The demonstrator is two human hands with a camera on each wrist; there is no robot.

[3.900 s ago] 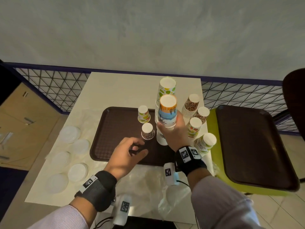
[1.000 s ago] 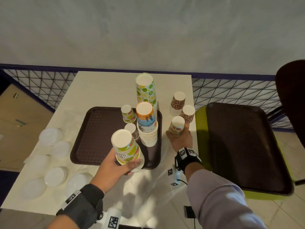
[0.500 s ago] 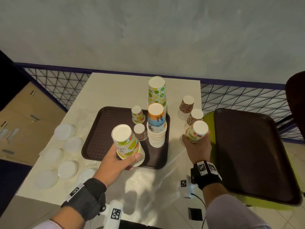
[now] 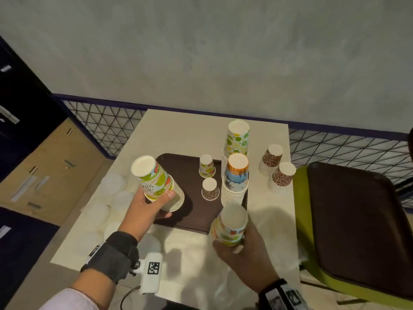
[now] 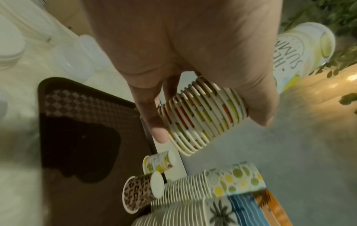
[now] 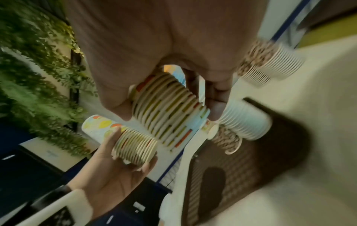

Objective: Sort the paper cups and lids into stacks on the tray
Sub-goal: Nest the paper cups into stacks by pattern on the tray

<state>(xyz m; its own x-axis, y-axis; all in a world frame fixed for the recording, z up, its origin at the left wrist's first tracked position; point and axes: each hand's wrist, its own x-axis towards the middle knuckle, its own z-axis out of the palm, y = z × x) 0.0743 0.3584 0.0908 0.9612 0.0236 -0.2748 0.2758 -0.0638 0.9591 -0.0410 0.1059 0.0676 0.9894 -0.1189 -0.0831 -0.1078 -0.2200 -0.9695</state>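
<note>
My left hand [image 4: 156, 199] grips a stack of fruit-print cups [image 4: 156, 182], upside down and tilted, above the left part of the brown tray [image 4: 192, 220]. My right hand [image 4: 232, 245] grips a second fruit-print stack [image 4: 230, 227] over the table by the tray's near right corner. In the left wrist view, fingers [image 5: 160, 134] and thumb wrap the stack's rims [image 5: 203, 119]. The right wrist view shows the right-hand stack [image 6: 170, 113] close to the left-hand stack [image 6: 135, 146]. On the tray stand a tall citrus-print stack [image 4: 237, 139], a palm-print stack [image 4: 237, 175], a small fruit cup [image 4: 206, 163] and a small leopard cup [image 4: 210, 190].
Two leopard-print stacks [image 4: 271, 159] [image 4: 282, 177] stand on the table right of the tray. Several clear lids [image 4: 111, 182] lie left of it. A second brown tray [image 4: 357, 220] rests on a green chair at the right. A mesh railing runs behind the table.
My right hand has carried its fruit-print stack from beside the leopard stacks to the tray's near right corner, toward the left hand. The left hand has raised its stack and shifted it left.
</note>
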